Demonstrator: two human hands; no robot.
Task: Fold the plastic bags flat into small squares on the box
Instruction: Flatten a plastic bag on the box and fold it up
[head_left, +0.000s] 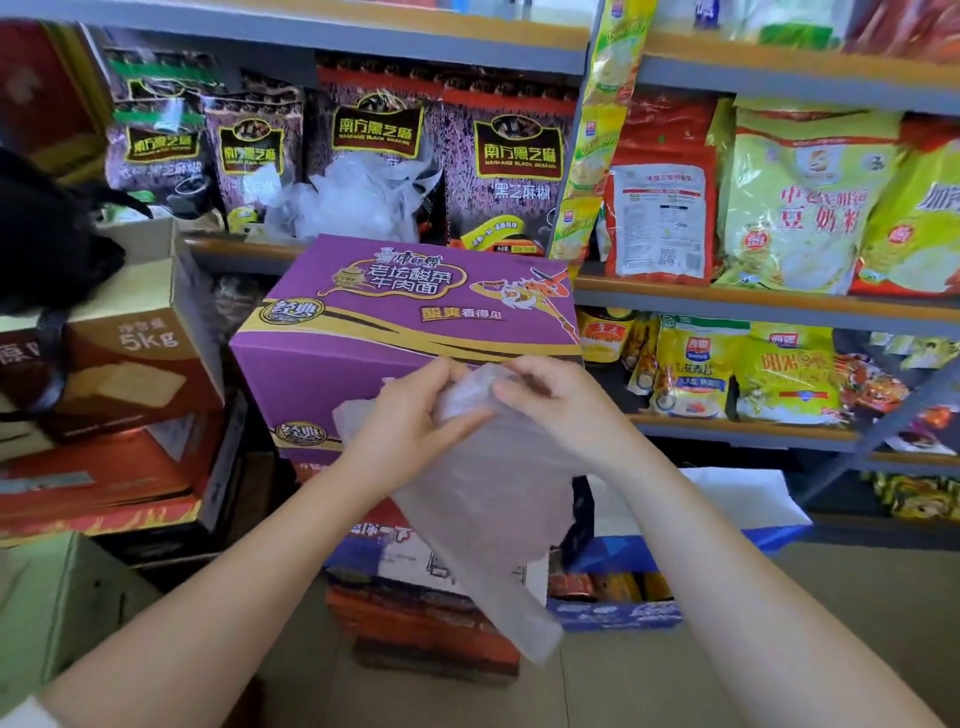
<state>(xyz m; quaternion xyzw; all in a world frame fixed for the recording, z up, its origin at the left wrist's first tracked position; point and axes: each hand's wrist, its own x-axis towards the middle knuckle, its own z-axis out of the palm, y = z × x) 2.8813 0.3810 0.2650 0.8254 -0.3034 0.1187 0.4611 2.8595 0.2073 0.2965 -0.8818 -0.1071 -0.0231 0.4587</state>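
- Stocked shop shelves (727, 296) fill the background, packed with purple sesame-paste packets and yellow soy-milk powder bags, as a person works in front of a purple noodle carton (363, 312) stacked on other boxes.
- At the centre is 1 translucent plastic bag (483, 499), held in the air in front of the carton's near face rather than lying on its top; its upper end is bunched between the hands and its long tail hangs down toward the floor.
- Gripping that bunched upper end, the left hand (410, 415) has its fingers curled round the film.
- Close beside it, the right hand (550, 400) pinches the same upper end from the other side, fingers bent over the plastic.
- Judged from this, the step in hand is gathering and straightening the bag before any fold; no flat square is visible yet.
- Next, the move likely calls for laying the bag on the carton's top, smoothing out the air and creases, then folding it over.
- Behind the carton, a loose heap of clear bags (353, 202) sits on the shelf, apparently still to be folded.
- At left, brown cardboard boxes (135, 353) are piled beside the carton.
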